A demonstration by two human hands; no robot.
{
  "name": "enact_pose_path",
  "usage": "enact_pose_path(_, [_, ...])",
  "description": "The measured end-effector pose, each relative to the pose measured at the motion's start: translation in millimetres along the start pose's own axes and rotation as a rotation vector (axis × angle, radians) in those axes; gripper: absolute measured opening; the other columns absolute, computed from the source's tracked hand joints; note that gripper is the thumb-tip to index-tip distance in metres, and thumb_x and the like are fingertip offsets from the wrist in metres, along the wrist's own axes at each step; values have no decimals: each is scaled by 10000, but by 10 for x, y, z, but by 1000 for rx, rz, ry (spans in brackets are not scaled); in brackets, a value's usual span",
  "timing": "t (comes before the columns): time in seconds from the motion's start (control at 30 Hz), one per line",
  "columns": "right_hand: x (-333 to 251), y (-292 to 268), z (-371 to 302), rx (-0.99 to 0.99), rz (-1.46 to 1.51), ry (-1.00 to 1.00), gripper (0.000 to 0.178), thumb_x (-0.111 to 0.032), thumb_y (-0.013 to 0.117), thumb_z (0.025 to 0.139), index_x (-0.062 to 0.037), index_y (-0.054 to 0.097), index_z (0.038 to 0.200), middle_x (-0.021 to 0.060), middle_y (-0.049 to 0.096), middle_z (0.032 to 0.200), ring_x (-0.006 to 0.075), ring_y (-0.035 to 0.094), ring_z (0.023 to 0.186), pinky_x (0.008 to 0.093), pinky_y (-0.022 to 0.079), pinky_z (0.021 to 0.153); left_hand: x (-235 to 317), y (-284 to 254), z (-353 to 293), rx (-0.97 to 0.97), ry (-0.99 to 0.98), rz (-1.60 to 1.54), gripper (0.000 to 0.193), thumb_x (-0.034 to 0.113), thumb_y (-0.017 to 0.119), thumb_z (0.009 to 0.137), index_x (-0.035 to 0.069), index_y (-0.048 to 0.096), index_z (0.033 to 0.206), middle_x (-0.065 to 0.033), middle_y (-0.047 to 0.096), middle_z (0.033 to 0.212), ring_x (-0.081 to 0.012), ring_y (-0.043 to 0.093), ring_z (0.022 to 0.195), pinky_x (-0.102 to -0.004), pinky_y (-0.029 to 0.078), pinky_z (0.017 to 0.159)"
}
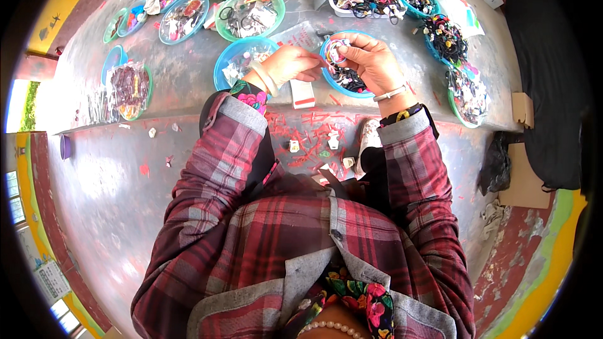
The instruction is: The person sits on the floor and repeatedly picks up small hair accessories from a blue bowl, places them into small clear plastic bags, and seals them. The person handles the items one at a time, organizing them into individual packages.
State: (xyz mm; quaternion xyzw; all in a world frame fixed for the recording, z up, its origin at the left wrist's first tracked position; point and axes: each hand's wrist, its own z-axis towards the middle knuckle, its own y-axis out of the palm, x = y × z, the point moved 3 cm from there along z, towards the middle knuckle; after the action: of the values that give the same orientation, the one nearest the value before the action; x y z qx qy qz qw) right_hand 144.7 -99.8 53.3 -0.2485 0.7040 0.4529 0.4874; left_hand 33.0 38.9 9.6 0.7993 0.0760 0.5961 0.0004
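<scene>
My right hand [375,66] pinches a small bunch of pink and white hair ties [335,52] between thumb and fingers. It is held over a blue basin [363,94] of mostly black hair ties [347,78]. Close by on the left, my left hand [287,67] has its fingers drawn together, their tips near the bunch; whatever they pinch is too small to make out. Under the left wrist stands another blue basin [220,70] with clear plastic packets [239,66]. A red and white card box [303,95] lies between the two basins.
Around the grey ledge [188,66] stand several basins, among them a green one [276,9] with packaged pieces. A white tray [331,5] heaped with dark hair ties is at the back. Red scraps [301,132] litter the lower floor. A black bag [496,166] sits at right.
</scene>
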Motion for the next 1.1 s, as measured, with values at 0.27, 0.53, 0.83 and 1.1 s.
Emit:
enact_pose_path(0.27, [36, -9, 15, -39, 45, 51, 202, -31, 559, 838, 28, 589, 1028, 78, 633, 900, 121, 614, 751, 219, 527, 663, -10, 30, -17, -25, -25, -42, 300, 217, 545, 864, -39, 589, 1015, -110, 629, 925, -173, 623, 816, -278, 504, 764])
enact_pose_path(0.53, [35, 42, -7, -41, 97, 54, 191, -21, 547, 841, 30, 587, 1021, 77, 631, 896, 125, 614, 738, 218, 524, 651, -32, 66, 6, -19, -58, -7, 299, 243, 560, 860, -13, 606, 1006, -82, 629, 923, -151, 609, 833, -272, 496, 773])
enact_pose_path(0.83, [101, -34, 51, 59, 3, -19, 207, -36, 577, 825, 31, 586, 1021, 77, 633, 904, 126, 607, 730, 227, 509, 652, -88, 44, 34, -95, -35, -56, 338, 269, 574, 856, -14, 600, 1039, -97, 637, 944, -161, 620, 836, -276, 496, 776])
enact_pose_path(1.1, [44, -66, 47, 118, -634, -213, 225, -78, 629, 779, -29, 623, 999, 59, 631, 859, 120, 602, 729, 242, 480, 646, -62, 38, 15, -85, -18, -94, 315, 224, 531, 877, -25, 572, 1066, -103, 628, 950, -174, 615, 849, -292, 509, 770])
